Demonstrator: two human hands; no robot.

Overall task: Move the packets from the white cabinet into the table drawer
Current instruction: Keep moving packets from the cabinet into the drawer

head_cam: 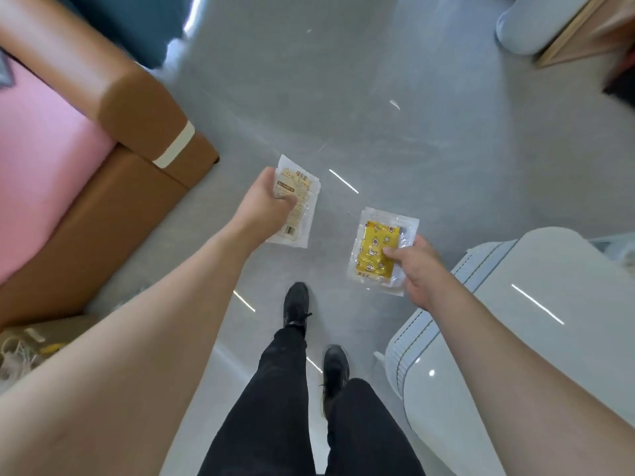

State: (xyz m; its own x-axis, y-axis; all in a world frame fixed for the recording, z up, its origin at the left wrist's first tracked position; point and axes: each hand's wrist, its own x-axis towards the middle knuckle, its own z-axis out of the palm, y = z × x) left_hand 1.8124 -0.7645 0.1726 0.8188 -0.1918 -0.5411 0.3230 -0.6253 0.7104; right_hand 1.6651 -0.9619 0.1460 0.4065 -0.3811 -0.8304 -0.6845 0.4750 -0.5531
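Note:
My left hand (264,204) grips a clear packet with a pale beige printed label (298,187), held out over the grey floor. My right hand (417,269) pinches a clear packet with a yellow star-patterned insert (374,249) by its right edge. Both packets hang in the air at about waist height, roughly a hand's width apart. Neither the white cabinet's inside nor the table drawer shows in this view.
A brown leather bed frame (137,108) with pink bedding (44,159) fills the left. A rounded white cabinet (515,324) stands at the right. My black-trousered legs and black shoes (297,304) stand on the glossy grey floor (378,97). A box of clutter (31,345) sits at lower left.

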